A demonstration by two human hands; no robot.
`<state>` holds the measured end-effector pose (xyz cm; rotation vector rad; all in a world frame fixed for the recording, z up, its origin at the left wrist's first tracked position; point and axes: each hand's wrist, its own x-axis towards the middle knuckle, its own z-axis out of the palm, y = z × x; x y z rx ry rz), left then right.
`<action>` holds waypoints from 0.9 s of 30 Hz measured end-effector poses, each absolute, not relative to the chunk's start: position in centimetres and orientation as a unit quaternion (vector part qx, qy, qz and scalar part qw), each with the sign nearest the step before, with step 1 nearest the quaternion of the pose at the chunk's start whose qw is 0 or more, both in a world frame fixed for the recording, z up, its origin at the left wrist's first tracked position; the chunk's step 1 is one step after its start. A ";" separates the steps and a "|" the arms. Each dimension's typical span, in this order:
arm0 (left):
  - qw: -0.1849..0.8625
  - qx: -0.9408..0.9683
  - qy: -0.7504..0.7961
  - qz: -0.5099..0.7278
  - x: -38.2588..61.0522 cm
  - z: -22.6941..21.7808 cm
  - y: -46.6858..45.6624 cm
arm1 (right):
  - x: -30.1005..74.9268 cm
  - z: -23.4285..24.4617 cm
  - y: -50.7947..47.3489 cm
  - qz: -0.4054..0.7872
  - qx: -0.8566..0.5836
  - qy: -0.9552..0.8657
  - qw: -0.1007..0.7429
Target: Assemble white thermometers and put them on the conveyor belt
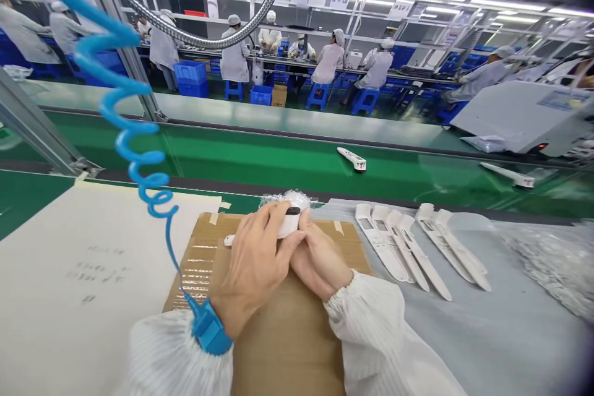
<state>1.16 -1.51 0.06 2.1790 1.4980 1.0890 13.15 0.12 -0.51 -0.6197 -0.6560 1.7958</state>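
Note:
My left hand [253, 263] and my right hand [318, 257] are pressed together over a brown cardboard sheet [288, 334], both closed around a small white plastic device [288, 223] with a dark end. Its other tip sticks out left of my left fingers. A crumpled clear plastic bag [288, 198] lies just behind the hands. My left wrist wears a blue strap [211, 328] with a coiled blue cord [123, 105] rising up left. To the right, several white plastic shells [403, 244] lie side by side on the grey mat [487, 334].
A white paper sheet [78, 272] lies left of the cardboard. On the green conveyor belt [278, 161] beyond rest a white device [352, 159] and another [510, 174]. Clear bags [552, 266] pile at the right. People in white coats work at far benches.

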 end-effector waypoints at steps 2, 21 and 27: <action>0.129 0.760 0.521 0.366 1.5 0.4 -1.9 | 12.7 -0.4 -0.2 0.754 -0.261 -0.260 0.544; 0.310 0.586 0.669 0.336 -7.2 2.9 7.3 | 16.4 -4.8 3.1 0.649 -0.384 -0.292 0.588; 0.182 0.595 0.710 0.331 -7.5 4.3 11.2 | 16.2 -5.3 3.7 0.610 -0.410 -0.305 0.605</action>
